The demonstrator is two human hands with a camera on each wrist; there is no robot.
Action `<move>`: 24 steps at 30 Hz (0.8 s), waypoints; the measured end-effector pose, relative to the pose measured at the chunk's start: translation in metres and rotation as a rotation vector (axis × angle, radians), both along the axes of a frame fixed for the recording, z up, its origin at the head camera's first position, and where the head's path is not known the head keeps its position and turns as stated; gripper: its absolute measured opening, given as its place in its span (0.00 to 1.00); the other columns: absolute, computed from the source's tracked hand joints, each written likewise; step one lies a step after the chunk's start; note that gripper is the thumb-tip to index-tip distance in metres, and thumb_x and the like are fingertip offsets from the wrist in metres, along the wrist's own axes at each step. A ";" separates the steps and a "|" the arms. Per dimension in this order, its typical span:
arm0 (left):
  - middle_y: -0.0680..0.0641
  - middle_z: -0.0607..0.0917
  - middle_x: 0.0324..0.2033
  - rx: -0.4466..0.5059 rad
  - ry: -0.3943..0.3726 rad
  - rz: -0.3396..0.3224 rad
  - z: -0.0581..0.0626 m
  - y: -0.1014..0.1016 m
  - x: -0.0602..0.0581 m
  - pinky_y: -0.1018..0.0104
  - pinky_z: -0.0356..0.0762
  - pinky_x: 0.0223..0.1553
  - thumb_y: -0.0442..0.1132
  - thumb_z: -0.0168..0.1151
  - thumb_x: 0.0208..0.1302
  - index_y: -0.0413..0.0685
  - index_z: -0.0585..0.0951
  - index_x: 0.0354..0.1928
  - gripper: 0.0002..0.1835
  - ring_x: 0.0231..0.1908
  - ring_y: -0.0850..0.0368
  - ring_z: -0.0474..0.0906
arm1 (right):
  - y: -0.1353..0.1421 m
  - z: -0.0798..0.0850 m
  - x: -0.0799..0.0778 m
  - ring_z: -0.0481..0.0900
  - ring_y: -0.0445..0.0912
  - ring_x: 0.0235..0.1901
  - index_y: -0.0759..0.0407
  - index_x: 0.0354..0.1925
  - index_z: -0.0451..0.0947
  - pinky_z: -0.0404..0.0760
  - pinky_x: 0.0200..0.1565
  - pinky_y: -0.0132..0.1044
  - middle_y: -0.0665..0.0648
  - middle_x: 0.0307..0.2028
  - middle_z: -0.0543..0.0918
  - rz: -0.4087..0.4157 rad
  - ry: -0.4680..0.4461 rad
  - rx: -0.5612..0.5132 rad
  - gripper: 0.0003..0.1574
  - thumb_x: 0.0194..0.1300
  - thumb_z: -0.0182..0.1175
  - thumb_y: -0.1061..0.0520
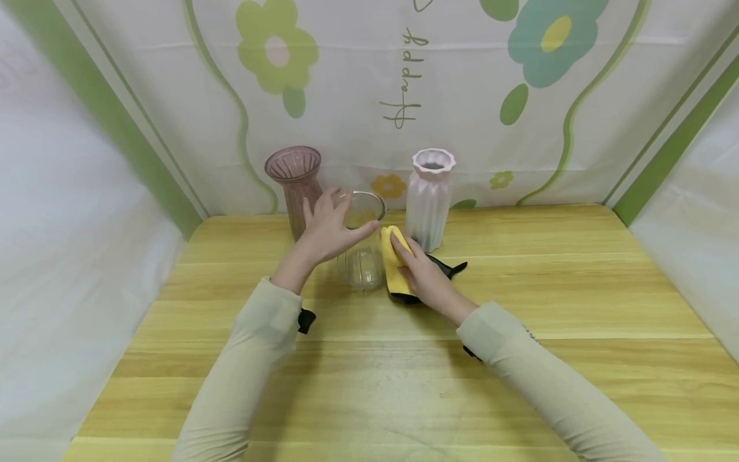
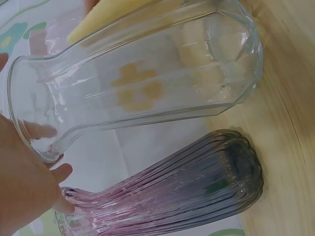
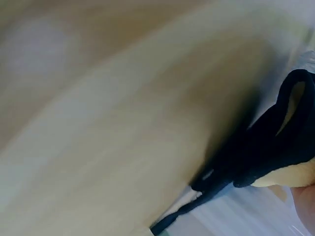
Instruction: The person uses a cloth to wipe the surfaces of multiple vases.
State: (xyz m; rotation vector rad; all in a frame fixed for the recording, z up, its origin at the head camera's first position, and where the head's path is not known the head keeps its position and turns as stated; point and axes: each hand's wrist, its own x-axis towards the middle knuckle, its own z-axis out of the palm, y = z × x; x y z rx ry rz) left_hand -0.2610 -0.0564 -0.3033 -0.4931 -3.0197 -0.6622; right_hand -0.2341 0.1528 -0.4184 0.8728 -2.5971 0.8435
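A clear glass vase stands upright on the table between both hands. Its rim is overlapped by my left hand, whose fingers and thumb are spread. In the left wrist view, fingertips show right at the rim of the glass vase. My right hand grips a folded yellow cloth with a black side, held close beside the glass vase. From that cloth a black strap-like end trails down in the right wrist view; most of the right hand is outside that view.
A ribbed purple glass vase stands behind my left hand. At the back right is a pleated pink-and-white vase, close to the cloth. A printed white curtain hangs behind the wooden table.
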 end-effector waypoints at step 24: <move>0.39 0.55 0.73 -0.007 -0.020 -0.029 0.007 -0.003 0.002 0.31 0.20 0.67 0.61 0.54 0.61 0.43 0.54 0.74 0.46 0.74 0.38 0.45 | -0.007 0.017 0.000 0.67 0.65 0.64 0.59 0.73 0.52 0.78 0.55 0.53 0.69 0.71 0.56 -0.022 -0.044 -0.078 0.41 0.67 0.54 0.67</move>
